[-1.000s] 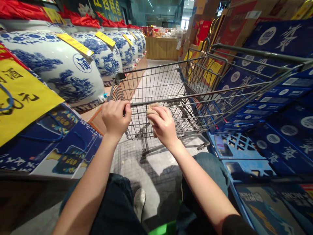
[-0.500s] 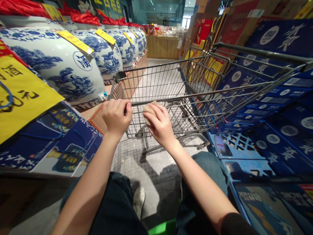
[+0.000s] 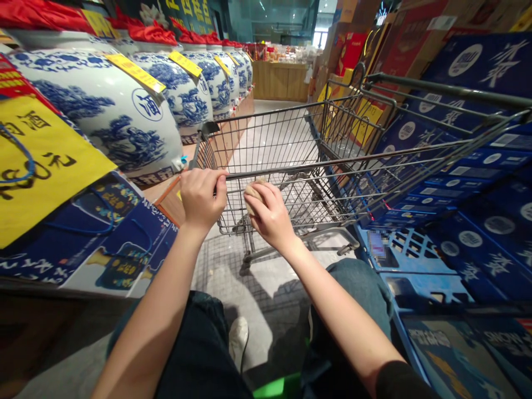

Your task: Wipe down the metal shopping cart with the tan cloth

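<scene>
Tan lump [image 3: 253,191] in right hand [image 3: 270,213]

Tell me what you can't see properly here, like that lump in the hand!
Head view:
The tan, lumpy object in the right hand: fingers cover most of it, so what it is stays unclear.
The grey metal wire cart rail under the left hand: the hand hides that stretch.
The small label on the blue plastic crate: blurred out.
The yellow paper tags on the far blue-and-white porcelain jars: too small to read.
</scene>
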Motion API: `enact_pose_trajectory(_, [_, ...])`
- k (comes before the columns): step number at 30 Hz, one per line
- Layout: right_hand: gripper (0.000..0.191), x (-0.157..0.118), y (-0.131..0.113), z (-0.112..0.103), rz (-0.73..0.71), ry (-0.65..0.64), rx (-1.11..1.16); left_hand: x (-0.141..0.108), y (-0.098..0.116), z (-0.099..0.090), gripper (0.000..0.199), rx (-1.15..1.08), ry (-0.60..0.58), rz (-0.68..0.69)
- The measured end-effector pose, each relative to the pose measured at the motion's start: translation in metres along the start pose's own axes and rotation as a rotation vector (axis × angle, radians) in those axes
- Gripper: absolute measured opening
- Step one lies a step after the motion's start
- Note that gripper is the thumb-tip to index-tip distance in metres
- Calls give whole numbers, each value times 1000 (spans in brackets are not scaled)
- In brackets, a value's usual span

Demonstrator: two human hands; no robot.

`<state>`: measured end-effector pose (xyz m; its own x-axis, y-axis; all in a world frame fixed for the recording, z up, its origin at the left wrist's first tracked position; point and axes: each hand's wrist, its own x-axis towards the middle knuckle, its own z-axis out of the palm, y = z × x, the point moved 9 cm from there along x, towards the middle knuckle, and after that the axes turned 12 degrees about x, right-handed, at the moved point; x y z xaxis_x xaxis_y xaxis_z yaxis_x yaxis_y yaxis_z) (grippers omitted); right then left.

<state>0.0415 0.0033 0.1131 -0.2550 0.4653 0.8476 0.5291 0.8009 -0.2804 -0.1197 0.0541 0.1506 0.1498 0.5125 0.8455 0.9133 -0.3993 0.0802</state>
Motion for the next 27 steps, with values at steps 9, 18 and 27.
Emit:
enact_pose_trajectory(9, [56,-19,5,24,59,-58,-74,-19,-29,-6,39,-235,142,-81])
enact_pose_trajectory(18, [38,2,-2,20,-67,-17,-65,-22,-40,-9,45,-279,72,-132])
enact_pose_trajectory(27, [37,21,-16,28,-237,-145,-53,-25,-44,-8,37,-355,-47,-105])
